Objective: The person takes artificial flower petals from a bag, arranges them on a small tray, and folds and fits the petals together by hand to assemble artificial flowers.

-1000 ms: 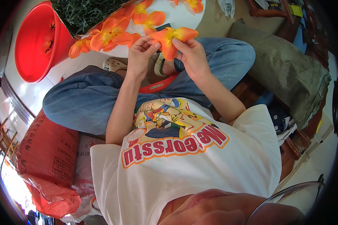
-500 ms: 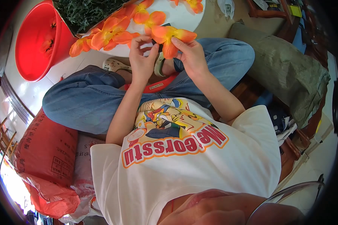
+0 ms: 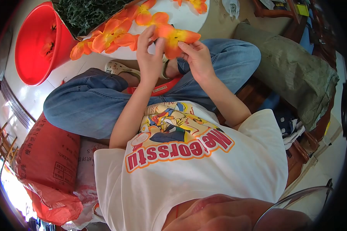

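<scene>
Above my lap, an orange artificial flower (image 3: 172, 38) with a yellow middle is spread between my hands. My right hand (image 3: 196, 57) pinches its lower right petals, thumb on top and fingers curled beneath. At the opposite edge is my left hand (image 3: 149, 52), its thumb against the petals and its fingers bent around that side. What lies behind the petals at the left fingertips is hidden. More orange artificial flowers (image 3: 113, 34) lie just beyond, along the near side of a white round surface (image 3: 192, 21).
A box of dark green plastic leaves (image 3: 89, 15) stands at the upper left, beside a red bucket (image 3: 32, 50) with orange-red pieces inside. Red sacks (image 3: 52, 154) lie at my left. A grey-green woven sack (image 3: 289, 69) is at my right.
The flower has tilted, and its yellow middle shows more as my right thumb has shifted off it. My left hand has moved slightly right and up, closer against the petals.
</scene>
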{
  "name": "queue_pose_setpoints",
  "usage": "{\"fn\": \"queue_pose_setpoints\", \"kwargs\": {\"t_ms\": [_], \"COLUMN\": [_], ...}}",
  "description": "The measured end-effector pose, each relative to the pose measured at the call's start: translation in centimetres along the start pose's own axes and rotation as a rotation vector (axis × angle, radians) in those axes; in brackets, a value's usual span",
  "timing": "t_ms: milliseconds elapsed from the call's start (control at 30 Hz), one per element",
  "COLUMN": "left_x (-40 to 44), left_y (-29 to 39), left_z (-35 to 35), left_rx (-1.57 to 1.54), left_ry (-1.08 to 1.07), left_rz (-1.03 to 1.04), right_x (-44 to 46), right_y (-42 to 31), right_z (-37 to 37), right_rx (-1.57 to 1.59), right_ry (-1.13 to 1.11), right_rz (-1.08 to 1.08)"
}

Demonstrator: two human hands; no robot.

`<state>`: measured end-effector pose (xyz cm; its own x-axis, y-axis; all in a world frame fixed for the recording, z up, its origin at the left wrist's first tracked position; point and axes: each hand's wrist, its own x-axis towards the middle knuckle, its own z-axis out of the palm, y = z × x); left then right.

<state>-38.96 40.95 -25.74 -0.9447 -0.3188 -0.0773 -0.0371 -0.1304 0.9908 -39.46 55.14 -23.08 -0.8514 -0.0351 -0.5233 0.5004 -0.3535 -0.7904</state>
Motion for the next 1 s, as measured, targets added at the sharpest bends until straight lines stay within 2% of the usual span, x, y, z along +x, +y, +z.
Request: {"fn": "queue_pose_setpoints", "kwargs": {"t_ms": [33,133,233,433,700,800,900,1000], "left_x": [0.1,0.7,1.1,0.6,-1.2,-0.9,-0.8,-1.1], "left_y": [0.1,0.5,-0.2,0.4,-1.2,-0.8,-0.7,-0.4], "left_z": [0.0,-1.0,-1.3,-1.2,-2.2,-2.1,-2.2,-1.9], "left_rx": [-0.233,-0.322,-0.445,-0.587,-0.61,-0.626,-0.627,-0.621], "left_ry": [0.025,-0.037,-0.069,0.0,-0.038,-0.029,-0.026,-0.025], "left_rz": [-0.204,-0.456,-0.549,-0.603,-0.548,-0.534,-0.526,-0.559], "right_x": [-0.1,-0.1,0.4,0.3,0.4,0.2,0.3,0.6], "right_y": [0.0,-0.4,-0.6,-0.5,0.3,-0.5,-3.1,-4.8], "right_z": [0.0,0.2,0.3,0.3,0.4,0.7,0.5,1.1], "right_rx": [0.0,0.006,-0.003,-0.031,0.006,-0.176,-0.721,-1.202], "right_ry": [-0.011,-0.039,-0.032,-0.007,0.058,0.246,0.274,-0.061], "right_rz": [-0.004,-0.027,-0.066,-0.085,-0.071,-0.54,-1.17,-1.33]}}
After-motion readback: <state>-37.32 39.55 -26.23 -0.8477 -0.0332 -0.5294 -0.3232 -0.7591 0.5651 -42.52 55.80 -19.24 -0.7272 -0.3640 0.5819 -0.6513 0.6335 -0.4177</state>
